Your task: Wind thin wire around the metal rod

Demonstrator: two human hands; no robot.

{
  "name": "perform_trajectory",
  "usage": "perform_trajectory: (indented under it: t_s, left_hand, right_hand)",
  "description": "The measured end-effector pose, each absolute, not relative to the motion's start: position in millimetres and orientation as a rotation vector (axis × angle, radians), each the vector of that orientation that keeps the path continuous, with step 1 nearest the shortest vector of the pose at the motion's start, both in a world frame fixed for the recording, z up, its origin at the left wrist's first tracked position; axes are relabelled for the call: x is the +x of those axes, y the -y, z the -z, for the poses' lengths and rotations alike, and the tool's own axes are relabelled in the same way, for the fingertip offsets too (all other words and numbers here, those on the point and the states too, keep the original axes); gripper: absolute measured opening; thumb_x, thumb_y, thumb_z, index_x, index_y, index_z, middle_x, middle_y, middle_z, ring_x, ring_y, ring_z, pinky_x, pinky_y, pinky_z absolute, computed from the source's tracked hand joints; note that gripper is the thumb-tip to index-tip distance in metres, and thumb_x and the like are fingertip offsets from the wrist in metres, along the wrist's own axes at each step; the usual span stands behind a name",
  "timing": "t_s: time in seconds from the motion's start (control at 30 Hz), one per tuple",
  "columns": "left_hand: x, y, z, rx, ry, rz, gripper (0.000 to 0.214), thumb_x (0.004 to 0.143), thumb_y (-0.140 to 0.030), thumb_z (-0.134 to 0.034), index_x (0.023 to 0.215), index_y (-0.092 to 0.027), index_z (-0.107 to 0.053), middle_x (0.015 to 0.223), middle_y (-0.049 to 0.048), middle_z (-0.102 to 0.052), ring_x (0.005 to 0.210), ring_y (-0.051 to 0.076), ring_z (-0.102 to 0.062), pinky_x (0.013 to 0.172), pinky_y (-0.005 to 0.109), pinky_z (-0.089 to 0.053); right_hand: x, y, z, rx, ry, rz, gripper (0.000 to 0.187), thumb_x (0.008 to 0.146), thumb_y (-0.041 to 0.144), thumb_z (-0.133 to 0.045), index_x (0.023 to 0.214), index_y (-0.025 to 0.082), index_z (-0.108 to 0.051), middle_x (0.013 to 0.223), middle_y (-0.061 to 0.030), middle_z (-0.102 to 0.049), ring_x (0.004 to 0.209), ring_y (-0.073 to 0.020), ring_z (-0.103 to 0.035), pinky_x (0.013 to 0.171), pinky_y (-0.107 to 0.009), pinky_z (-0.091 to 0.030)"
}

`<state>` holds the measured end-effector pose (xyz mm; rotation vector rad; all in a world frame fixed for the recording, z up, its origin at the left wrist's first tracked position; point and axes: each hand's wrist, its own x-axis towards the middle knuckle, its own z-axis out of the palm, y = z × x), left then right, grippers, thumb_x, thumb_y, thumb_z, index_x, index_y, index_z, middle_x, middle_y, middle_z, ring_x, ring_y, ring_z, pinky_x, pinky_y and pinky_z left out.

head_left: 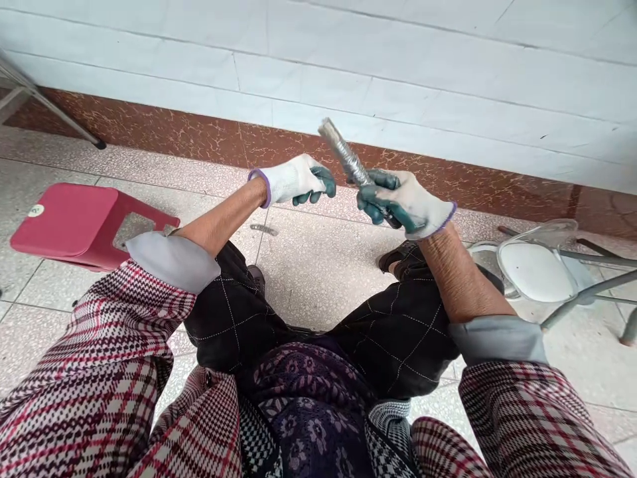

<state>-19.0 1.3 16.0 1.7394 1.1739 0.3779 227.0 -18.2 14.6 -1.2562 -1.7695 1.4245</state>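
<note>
My right hand (391,199) wears a white glove with dark green coated fingers, closed round a silvery wrapped rod (352,161). The rod tilts up to the left, its far end pale and rough, its middle ringed with shiny windings; a dark lower end shows under my palm. Left of the rod and apart from it is my left hand (308,180), gloved the same way. Its fingers curl in, and whatever they hold, if anything, is hidden. A short grey ridged strip (263,230) lies on the floor below my left hand.
A red plastic stool (74,222) is on the left, near a metal leg (64,113). At right are a round white seat (537,271) and grey metal tubes (592,289). A white tiled wall (318,73) with a brown skirting (189,136) runs across the front.
</note>
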Motion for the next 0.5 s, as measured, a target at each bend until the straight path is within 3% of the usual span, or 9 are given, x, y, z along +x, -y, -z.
perform_trajectory:
  t_s: [0.07,0.2,0.3,0.37,0.5]
  left_hand:
    - [-11.9,1.3,-16.4,1.74,-1.185,-0.343,0.035,0.083,-0.022,-0.064,0.114,-0.014,-0.079,0.076,0.0057,-0.063,0.051,0.01,-0.044,0.052,0.03,-0.033]
    - [-9.7,4.6,-20.7,1.786,-1.303,-0.211,0.039,0.08,-0.021,-0.063,0.115,-0.015,-0.079,0.075,0.0056,-0.065,0.052,0.011,-0.046,0.052,0.03,-0.033]
    - [-20.3,2.1,-25.5,1.823,-1.377,-0.175,0.037,0.078,-0.021,-0.063,0.11,-0.013,-0.081,0.073,0.0054,-0.063,0.056,0.012,-0.047,0.054,0.03,-0.033]
    - [-29.6,-2.4,-26.6,1.842,-1.443,-0.22,0.038,0.077,-0.021,-0.063,0.109,-0.012,-0.081,0.075,0.0056,-0.063,0.059,0.012,-0.046,0.056,0.03,-0.034]
    - [-41.0,-13.0,-19.5,1.867,-1.44,-0.308,0.036,0.077,-0.021,-0.062,0.107,-0.014,-0.081,0.082,0.0063,-0.066,0.063,0.012,-0.044,0.059,0.029,-0.034]
  right_hand:
    - [223.0,10.7,-5.9,-1.343,1.798,-1.178,0.035,0.083,0.032,-0.072,0.114,0.016,-0.072,0.077,-0.0046,-0.068,0.054,-0.0133,-0.052,0.046,-0.028,-0.044]
    - [221.0,-5.4,13.0,-1.704,2.295,-0.398,0.038,0.091,0.032,-0.068,0.128,0.023,-0.069,0.104,-0.0082,-0.075,0.085,-0.0244,-0.068,0.071,-0.036,-0.052]
    - [221.5,-8.1,17.7,-1.92,2.553,-0.071,0.035,0.097,0.035,-0.062,0.128,0.022,-0.07,0.11,-0.0134,-0.074,0.091,-0.0303,-0.07,0.074,-0.04,-0.051]
    - [222.3,-3.3,16.9,-1.894,2.579,-0.266,0.031,0.094,0.032,-0.065,0.122,0.022,-0.073,0.105,-0.0136,-0.075,0.09,-0.0308,-0.07,0.073,-0.04,-0.05]
    - [224.9,17.6,8.2,-1.57,2.443,-0.921,0.024,0.084,0.031,-0.076,0.108,0.027,-0.078,0.09,-0.0053,-0.075,0.078,-0.0232,-0.067,0.066,-0.035,-0.053]
